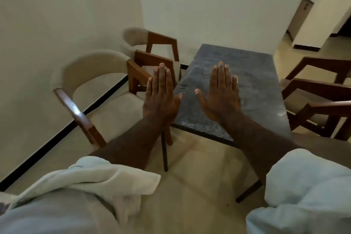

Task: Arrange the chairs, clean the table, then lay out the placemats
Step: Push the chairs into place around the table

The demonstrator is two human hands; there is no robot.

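Observation:
A dark grey stone-topped table (247, 74) stands in front of me, its short end nearest. My left hand (161, 97) is held out flat, palm down, over the table's near left corner, holding nothing. My right hand (222, 95) is flat and spread above the tabletop, also holding nothing. Two cream-upholstered wooden armchairs stand left of the table: a near chair (95, 89) turned away from it and a far chair (152, 43) by the wall. Wooden chairs (322, 97) stand on the right side. A white cloth (106, 178) hangs over my left forearm. No placemats are in view.
A cream wall with a black skirting strip (62, 135) runs along the left behind the chairs. Another wall closes off the table's far end. A doorway and corridor (313, 24) open at the far right. Beige floor tiles (199, 167) lie between me and the table.

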